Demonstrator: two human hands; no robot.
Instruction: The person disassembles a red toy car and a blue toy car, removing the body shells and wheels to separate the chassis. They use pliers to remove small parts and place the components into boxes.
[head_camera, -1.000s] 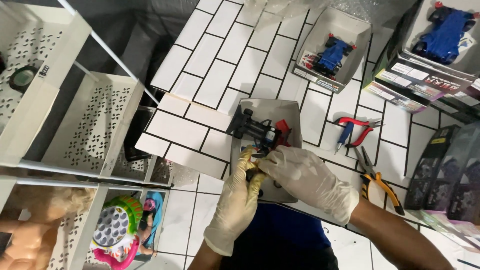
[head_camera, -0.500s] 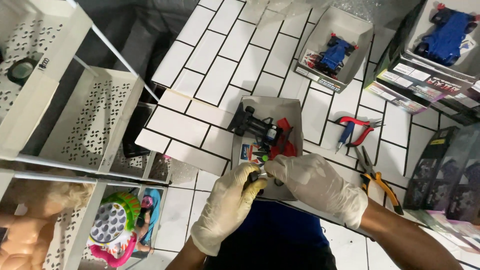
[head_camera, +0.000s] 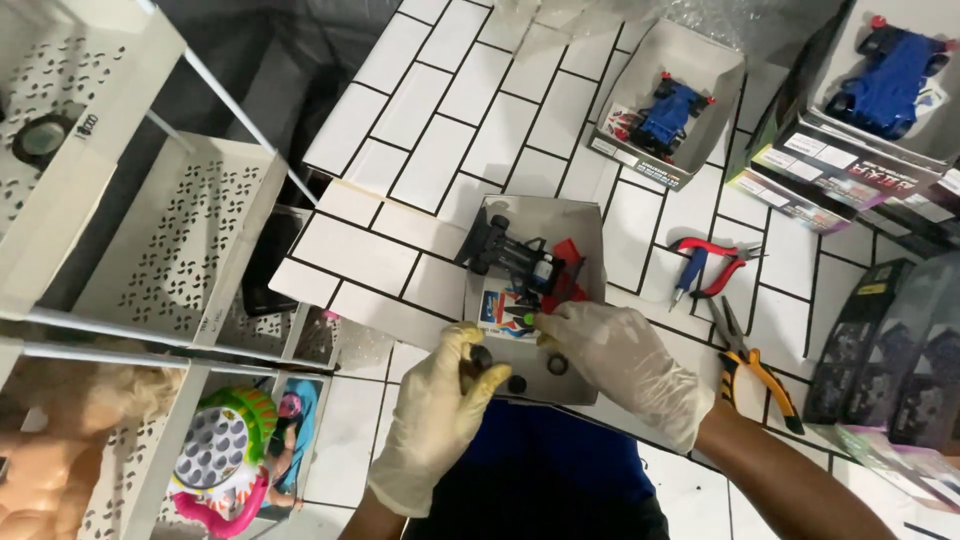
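Moved: both hands lower and toward 6 o'clock of the tray versus a second ago; left hand off the chassis, now down at the tray's front left corner.
Meaning: work looks shifted from the car body to a loose small part; chassis left sitting alone.
Left hand (head_camera: 437, 412): gloved, fingers curled shut around a small dark round part (head_camera: 481, 358), likely a wheel; wrist coming up from 6 o'clock, palm turned inward.
Right hand (head_camera: 622, 365): gloved, pinching a slim green-tipped tool (head_camera: 524, 319) between thumb and forefinger, tip pointing to 9 o'clock; forearm entering from 4 o'clock.
Chassis (head_camera: 515, 260): black toy car frame, in the upper half of the grey tray (head_camera: 590, 225), at 12 o'clock of both hands, untouched.
Loose bits: dark round pieces (head_camera: 556, 365) on the tray floor between the hands.
Bench (head_camera: 430, 150): white tiled top carrying the tray.
Tools: red-handled cutters (head_camera: 712, 262) at 3 o'clock of the tray; orange-handled pliers (head_camera: 758, 365) at 4 o'clock, both well apart from the hands.
Other: blue toy car in a box (head_camera: 668, 108) at 1 o'clock; white perforated shelves (head_camera: 175, 235) at 9 o'clock.
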